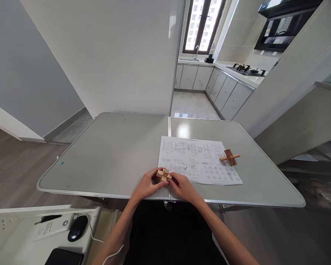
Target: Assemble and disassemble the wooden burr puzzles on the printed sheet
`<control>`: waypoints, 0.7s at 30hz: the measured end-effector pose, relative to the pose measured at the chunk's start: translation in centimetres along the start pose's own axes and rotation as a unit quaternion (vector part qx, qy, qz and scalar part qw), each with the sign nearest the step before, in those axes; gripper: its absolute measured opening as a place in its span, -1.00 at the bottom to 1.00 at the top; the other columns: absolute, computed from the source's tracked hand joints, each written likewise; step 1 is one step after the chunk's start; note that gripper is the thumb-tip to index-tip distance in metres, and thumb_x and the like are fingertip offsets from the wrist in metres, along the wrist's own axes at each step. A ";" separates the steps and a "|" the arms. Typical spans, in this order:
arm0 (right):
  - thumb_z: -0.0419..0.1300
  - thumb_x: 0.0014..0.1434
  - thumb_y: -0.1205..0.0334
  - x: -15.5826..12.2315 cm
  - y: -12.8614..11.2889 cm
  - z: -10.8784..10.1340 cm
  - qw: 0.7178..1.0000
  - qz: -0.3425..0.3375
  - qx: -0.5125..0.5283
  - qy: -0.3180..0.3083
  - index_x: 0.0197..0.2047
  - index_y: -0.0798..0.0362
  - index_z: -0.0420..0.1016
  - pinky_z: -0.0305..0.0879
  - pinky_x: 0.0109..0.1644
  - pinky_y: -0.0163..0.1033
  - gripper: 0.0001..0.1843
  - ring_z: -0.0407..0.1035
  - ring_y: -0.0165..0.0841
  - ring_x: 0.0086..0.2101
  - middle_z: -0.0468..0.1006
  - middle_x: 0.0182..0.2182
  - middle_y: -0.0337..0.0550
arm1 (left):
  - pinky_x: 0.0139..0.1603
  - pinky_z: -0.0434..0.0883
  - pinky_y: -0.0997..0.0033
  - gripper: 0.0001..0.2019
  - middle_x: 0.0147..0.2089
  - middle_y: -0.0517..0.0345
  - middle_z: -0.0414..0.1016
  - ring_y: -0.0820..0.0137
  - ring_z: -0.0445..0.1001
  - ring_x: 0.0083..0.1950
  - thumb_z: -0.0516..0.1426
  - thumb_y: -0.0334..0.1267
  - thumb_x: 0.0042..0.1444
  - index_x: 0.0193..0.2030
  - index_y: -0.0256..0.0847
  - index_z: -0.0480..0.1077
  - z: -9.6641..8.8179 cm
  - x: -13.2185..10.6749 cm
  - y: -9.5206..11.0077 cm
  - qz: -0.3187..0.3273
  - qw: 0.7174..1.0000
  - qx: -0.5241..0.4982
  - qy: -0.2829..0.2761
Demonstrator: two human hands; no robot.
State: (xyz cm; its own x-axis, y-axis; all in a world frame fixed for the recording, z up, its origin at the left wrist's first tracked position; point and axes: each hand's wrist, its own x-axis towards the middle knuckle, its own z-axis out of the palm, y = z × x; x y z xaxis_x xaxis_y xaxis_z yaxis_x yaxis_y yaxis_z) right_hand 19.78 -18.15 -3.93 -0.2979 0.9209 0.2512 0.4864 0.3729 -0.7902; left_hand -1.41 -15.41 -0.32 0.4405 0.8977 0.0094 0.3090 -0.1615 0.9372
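Observation:
A small pale wooden burr puzzle (163,174) sits between both my hands near the front edge of the grey folding table (113,154). My left hand (148,185) pinches its left side, fingers curled. My right hand (182,186) grips its right side with fingers closed. A printed instruction sheet (198,160) lies just beyond the hands. A second, darker wooden cross-shaped puzzle (230,157) rests on the sheet's right edge, apart from both hands.
At lower left stands a white unit (22,228) with a black mouse (77,228), a white cable (110,254) and a dark flat device (63,257). Behind the table are a white wall panel and a kitchen with cabinets (226,92).

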 end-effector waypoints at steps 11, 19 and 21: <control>0.00 0.51 0.21 -0.1 -0.7 1.7 0.975 -0.069 -0.171 0.122 0.07 0.05 0.46 0.19 -0.38 -0.30 -0.75 0.50 -0.32 -0.38 0.64 -0.27 -0.08 | -0.11 0.40 0.33 -0.57 -0.12 0.09 0.58 0.28 0.48 -0.15 0.27 0.08 0.19 0.03 -0.19 0.48 0.0 0.1 0.1 0.022 0.999 -0.004 0.029; 0.09 0.48 0.13 0.7 -1.5 2.0 0.990 -0.056 -0.009 0.125 0.12 -0.02 0.44 0.39 -0.25 -0.24 -0.77 0.48 -0.34 -0.38 0.63 -0.20 -0.13 | -0.16 0.41 0.33 -0.58 -0.21 0.13 0.52 0.30 0.47 -0.22 0.19 0.15 0.24 -0.07 -0.19 0.41 0.1 0.0 0.1 -0.013 0.996 -0.077 0.037; 0.13 0.46 0.14 0.7 -1.4 1.9 0.990 -0.046 0.027 0.132 0.11 -0.03 0.44 0.41 -0.25 -0.23 -0.78 0.46 -0.35 -0.40 0.63 -0.21 -0.15 | -0.12 0.42 0.32 -0.57 -0.16 0.09 0.54 0.29 0.48 -0.18 0.18 0.15 0.26 -0.01 -0.19 0.41 0.1 0.0 0.2 -0.012 0.997 -0.075 0.029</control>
State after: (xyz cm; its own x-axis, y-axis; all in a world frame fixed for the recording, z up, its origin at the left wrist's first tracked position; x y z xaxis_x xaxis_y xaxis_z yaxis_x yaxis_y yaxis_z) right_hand 17.34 -18.29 -3.69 -0.1105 0.8830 0.4561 0.4202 0.4574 -0.7837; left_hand -1.27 -15.46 -0.12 0.3846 0.9231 0.0031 0.1880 -0.0816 0.9788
